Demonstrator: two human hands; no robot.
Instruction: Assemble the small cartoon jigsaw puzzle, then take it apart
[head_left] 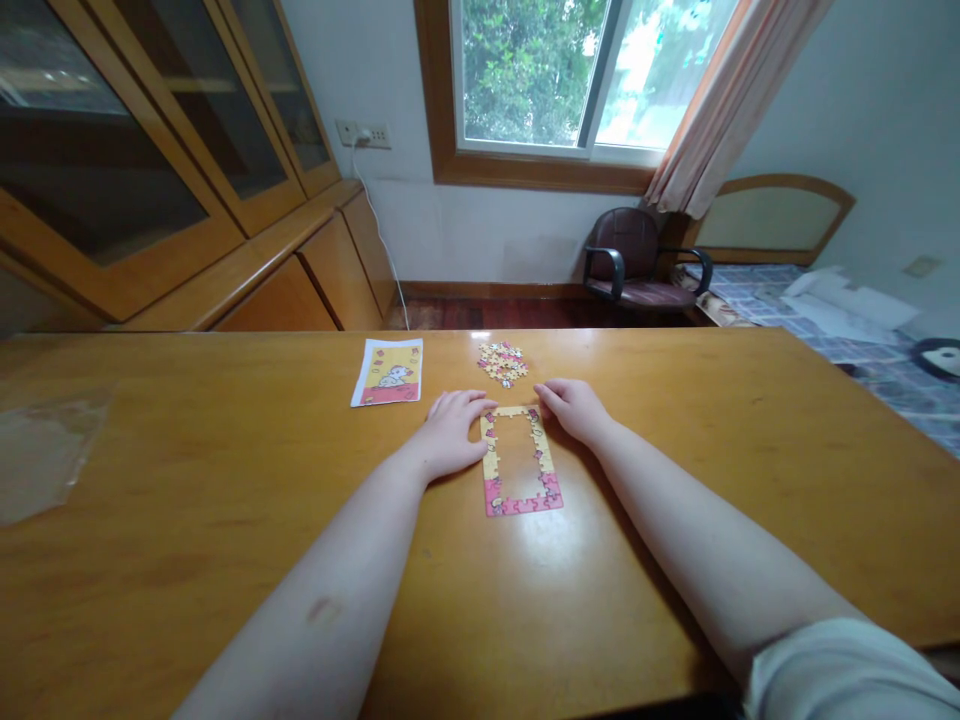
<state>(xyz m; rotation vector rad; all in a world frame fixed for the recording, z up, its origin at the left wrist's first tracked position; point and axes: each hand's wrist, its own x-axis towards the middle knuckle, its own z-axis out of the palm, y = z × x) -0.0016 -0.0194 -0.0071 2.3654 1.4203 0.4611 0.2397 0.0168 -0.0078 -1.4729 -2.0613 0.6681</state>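
Observation:
A jigsaw border frame (520,505), yellow with a pink bottom and a hollow middle, lies flat on the wooden table (225,480). My left hand (450,430) rests flat on the table against the frame's left upper edge, fingers stretched out. My right hand (574,408) lies at the frame's upper right corner, fingers extended and touching the top edge. Just beyond the frame sits a small heap of loose puzzle pieces (503,362). A printed reference picture card (388,372) lies to the left of the heap.
A clear plastic bag (45,450) lies at the table's left edge. Behind the table stand a wooden glass-door cabinet (150,170), a dark office chair (637,260) under the window, and a bed (862,330) at the right.

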